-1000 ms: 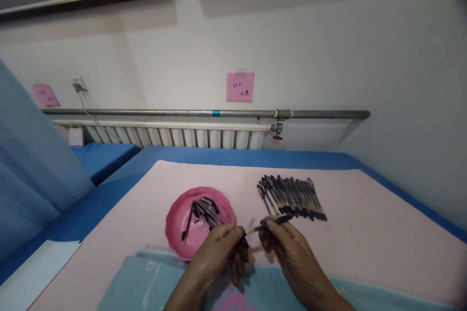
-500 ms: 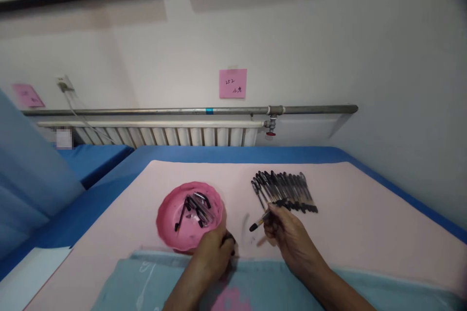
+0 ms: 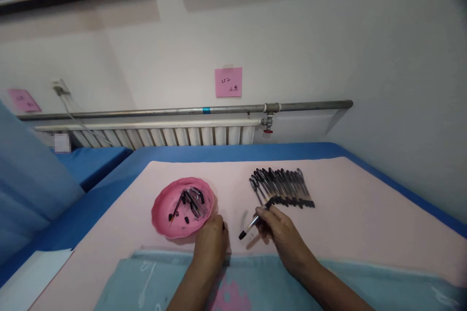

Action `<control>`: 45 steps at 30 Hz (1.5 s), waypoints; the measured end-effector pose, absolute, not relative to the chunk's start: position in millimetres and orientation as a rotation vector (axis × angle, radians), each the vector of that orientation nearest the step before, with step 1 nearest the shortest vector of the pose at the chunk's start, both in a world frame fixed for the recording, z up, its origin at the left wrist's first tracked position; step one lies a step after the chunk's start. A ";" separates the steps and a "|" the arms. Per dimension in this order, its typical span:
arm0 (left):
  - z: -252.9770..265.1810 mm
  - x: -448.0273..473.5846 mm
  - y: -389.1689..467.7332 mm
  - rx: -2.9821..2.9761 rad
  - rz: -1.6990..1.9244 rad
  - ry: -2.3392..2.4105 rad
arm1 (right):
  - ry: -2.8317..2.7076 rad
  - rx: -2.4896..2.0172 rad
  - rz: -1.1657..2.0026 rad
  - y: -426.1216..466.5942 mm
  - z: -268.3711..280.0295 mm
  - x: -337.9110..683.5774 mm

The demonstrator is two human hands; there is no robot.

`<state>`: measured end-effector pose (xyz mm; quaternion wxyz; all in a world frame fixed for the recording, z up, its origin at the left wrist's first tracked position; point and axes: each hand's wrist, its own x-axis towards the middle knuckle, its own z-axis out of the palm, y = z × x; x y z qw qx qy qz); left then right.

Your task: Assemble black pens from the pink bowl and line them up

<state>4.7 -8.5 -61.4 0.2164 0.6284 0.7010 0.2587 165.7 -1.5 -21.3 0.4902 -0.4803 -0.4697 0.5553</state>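
Note:
Pinched in the fingers of my right hand [image 3: 278,228] is a pen [image 3: 251,223] with black ends and a clear barrel, tilted down to the left. Just beyond that hand, a row of similar pens [image 3: 280,187] lies side by side. My left hand [image 3: 211,240] is closed, its back toward me, against the right edge of a pink scalloped bowl [image 3: 160,223]. A bit of something dark shows at its fingers, too hidden to name. Inside the bowl lie clear tubes [image 3: 195,204] and several small black pieces [image 3: 187,220].
A pale pink sheet [image 3: 127,204] covers the blue table [image 3: 233,151]. Along the near edge lies a teal cloth [image 3: 168,277], with white paper [image 3: 40,272] at left. Behind stand a radiator [image 3: 204,136] and a pipe [image 3: 310,106] with a red valve [image 3: 268,131].
My left hand has rolled over so that its back shows, and most of the dark thing is now hidden. The pen in my right hand shows more of its clear barrel. The view has shifted slightly.

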 end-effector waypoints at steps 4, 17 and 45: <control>-45.3 3.3 -15.4 1.394 1.007 1.517 | -1.459 -1.198 1.304 -7.6 -20.2 164.8; -14.0 -16.1 -24.0 0.823 1.290 0.986 | -2.153 -0.983 0.979 -9.3 -18.6 169.6; -17.8 -19.1 -25.3 0.913 1.210 0.999 | -2.190 -1.109 0.783 -19.0 -22.1 162.5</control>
